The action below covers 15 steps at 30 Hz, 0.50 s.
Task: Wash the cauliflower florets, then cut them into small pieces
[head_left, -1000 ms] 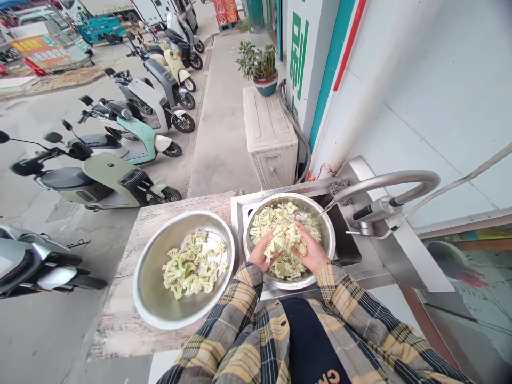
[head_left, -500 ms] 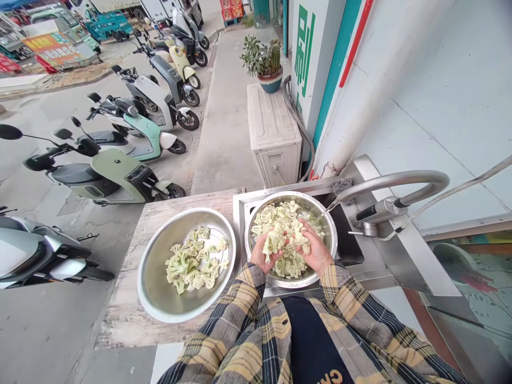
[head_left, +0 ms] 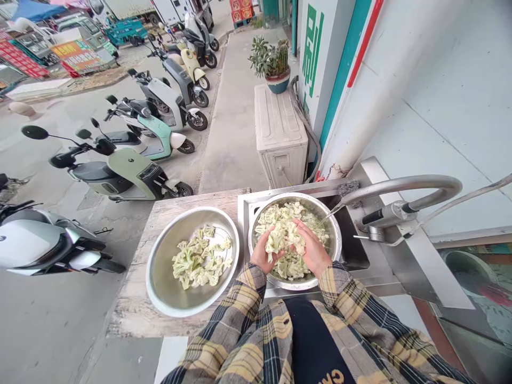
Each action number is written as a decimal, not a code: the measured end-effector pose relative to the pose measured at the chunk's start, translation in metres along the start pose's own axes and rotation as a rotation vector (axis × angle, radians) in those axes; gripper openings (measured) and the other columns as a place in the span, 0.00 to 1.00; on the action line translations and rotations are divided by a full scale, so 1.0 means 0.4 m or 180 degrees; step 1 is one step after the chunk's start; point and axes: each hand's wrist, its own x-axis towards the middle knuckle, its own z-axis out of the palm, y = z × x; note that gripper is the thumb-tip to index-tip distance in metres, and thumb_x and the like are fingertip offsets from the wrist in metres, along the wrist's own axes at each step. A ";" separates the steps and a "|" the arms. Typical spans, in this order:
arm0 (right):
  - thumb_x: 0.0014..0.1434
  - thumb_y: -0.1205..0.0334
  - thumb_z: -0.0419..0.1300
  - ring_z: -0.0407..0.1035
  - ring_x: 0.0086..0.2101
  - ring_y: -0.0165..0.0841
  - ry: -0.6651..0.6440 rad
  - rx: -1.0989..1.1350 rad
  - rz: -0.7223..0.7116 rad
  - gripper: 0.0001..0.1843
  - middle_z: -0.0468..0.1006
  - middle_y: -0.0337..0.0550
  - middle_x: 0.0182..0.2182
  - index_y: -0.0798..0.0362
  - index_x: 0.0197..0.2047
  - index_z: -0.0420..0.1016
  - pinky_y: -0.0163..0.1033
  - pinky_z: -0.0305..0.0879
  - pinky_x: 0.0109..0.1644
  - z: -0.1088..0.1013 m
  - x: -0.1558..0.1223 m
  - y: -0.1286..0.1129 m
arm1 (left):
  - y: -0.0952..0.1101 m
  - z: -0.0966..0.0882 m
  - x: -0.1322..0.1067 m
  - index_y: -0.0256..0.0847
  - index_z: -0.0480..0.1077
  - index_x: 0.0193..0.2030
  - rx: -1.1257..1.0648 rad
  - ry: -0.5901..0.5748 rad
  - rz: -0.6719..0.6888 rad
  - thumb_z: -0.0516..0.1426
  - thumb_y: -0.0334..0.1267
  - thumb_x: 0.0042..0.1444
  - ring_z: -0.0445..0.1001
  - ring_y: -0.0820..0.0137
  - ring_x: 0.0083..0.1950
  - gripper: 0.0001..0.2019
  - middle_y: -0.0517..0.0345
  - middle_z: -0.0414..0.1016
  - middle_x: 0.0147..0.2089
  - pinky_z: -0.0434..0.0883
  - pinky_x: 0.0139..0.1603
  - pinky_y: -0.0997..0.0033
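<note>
My left hand [head_left: 264, 254] is curled round pale cauliflower florets [head_left: 276, 241] above a round metal basin [head_left: 338, 240]. Close beside it, my right hand [head_left: 314, 249] grips more cauliflower [head_left: 295, 238], and the two handfuls nearly meet. Under both hands the basin is full of cut cauliflower [head_left: 276, 216] lying in water. A thin stream runs into it from the faucet [head_left: 400, 184] on the right. To the left stands a wider steel bowl [head_left: 164, 288], with a heap of cauliflower pieces [head_left: 196, 261] on its bottom.
The basin rests over a steel sink [head_left: 354, 250], with a scouring pad [head_left: 349, 188] at its back edge. A wooden board [head_left: 132, 314] bears the left bowl. Beyond are an outdoor unit [head_left: 280, 120] with a potted plant [head_left: 276, 80], and parked scooters [head_left: 120, 170].
My hands have come closer together, bringing the two handfuls of cauliflower side by side. The whole view has shifted slightly, so the surroundings appear further right.
</note>
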 end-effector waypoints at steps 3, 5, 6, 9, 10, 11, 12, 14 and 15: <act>0.55 0.47 0.59 0.63 0.57 0.41 -0.0272 0.0297 0.0123 0.28 0.63 0.36 0.63 0.42 0.59 0.69 0.41 0.71 0.46 0.079 -0.014 -0.017 | 0.037 -0.043 -0.046 0.47 0.63 0.63 -0.0134 0.0296 0.0110 0.57 0.51 0.52 0.75 0.57 0.51 0.30 0.49 0.73 0.56 0.77 0.35 0.67; 0.56 0.47 0.60 0.65 0.55 0.41 -0.0624 0.0399 0.0267 0.30 0.66 0.39 0.60 0.42 0.61 0.66 0.42 0.70 0.46 0.153 -0.020 -0.018 | 0.067 -0.102 -0.086 0.47 0.65 0.61 -0.0167 0.0516 0.0299 0.59 0.48 0.51 0.75 0.57 0.49 0.29 0.49 0.73 0.56 0.76 0.30 0.70; 0.55 0.47 0.60 0.65 0.54 0.41 -0.0735 0.0404 0.0330 0.31 0.68 0.40 0.59 0.43 0.61 0.65 0.42 0.69 0.47 0.194 -0.020 -0.012 | 0.081 -0.139 -0.107 0.46 0.67 0.59 -0.0223 0.0691 0.0390 0.60 0.48 0.50 0.76 0.57 0.47 0.28 0.49 0.73 0.55 0.75 0.29 0.70; 0.56 0.43 0.60 0.63 0.56 0.43 -0.1280 0.0243 0.0518 0.36 0.65 0.45 0.61 0.44 0.65 0.60 0.48 0.67 0.53 0.321 -0.012 0.017 | 0.121 -0.262 -0.169 0.46 0.70 0.55 -0.0328 0.1306 0.0545 0.61 0.45 0.48 0.76 0.60 0.44 0.25 0.50 0.73 0.55 0.75 0.27 0.72; 0.56 0.42 0.60 0.59 0.60 0.43 -0.1482 0.0107 0.0469 0.38 0.61 0.45 0.63 0.45 0.66 0.57 0.50 0.63 0.58 0.362 -0.008 0.029 | 0.130 -0.302 -0.186 0.46 0.71 0.53 -0.0354 0.1551 0.0541 0.62 0.44 0.48 0.76 0.62 0.43 0.23 0.52 0.74 0.53 0.75 0.28 0.72; 0.56 0.41 0.59 0.53 0.63 0.44 -0.1689 -0.0078 0.0361 0.40 0.56 0.45 0.66 0.45 0.67 0.55 0.51 0.56 0.63 0.400 -0.004 0.039 | 0.136 -0.341 -0.201 0.46 0.71 0.51 -0.0401 0.1732 0.0549 0.61 0.44 0.48 0.76 0.63 0.42 0.22 0.53 0.74 0.53 0.76 0.30 0.71; 0.56 0.40 0.59 0.46 0.66 0.44 -0.1910 -0.0293 0.0239 0.42 0.50 0.44 0.69 0.45 0.68 0.53 0.52 0.50 0.66 0.433 0.001 0.048 | 0.138 -0.375 -0.212 0.46 0.71 0.51 -0.0401 0.1897 0.0603 0.59 0.45 0.50 0.75 0.63 0.44 0.20 0.54 0.73 0.54 0.77 0.34 0.68; 0.56 0.40 0.59 0.36 0.68 0.43 -0.2280 -0.0724 -0.0018 0.42 0.41 0.40 0.70 0.43 0.68 0.52 0.54 0.40 0.69 0.477 0.008 0.062 | 0.132 -0.431 -0.223 0.48 0.68 0.53 -0.0142 0.2268 0.0690 0.55 0.49 0.54 0.73 0.61 0.52 0.20 0.54 0.68 0.59 0.77 0.42 0.61; 0.55 0.40 0.60 0.35 0.68 0.43 -0.2391 -0.0899 -0.0138 0.41 0.41 0.38 0.71 0.43 0.67 0.55 0.53 0.39 0.69 0.483 0.012 0.068 | 0.125 -0.452 -0.224 0.48 0.66 0.55 0.0147 0.2453 0.0736 0.54 0.51 0.55 0.70 0.58 0.56 0.22 0.52 0.65 0.62 0.75 0.46 0.56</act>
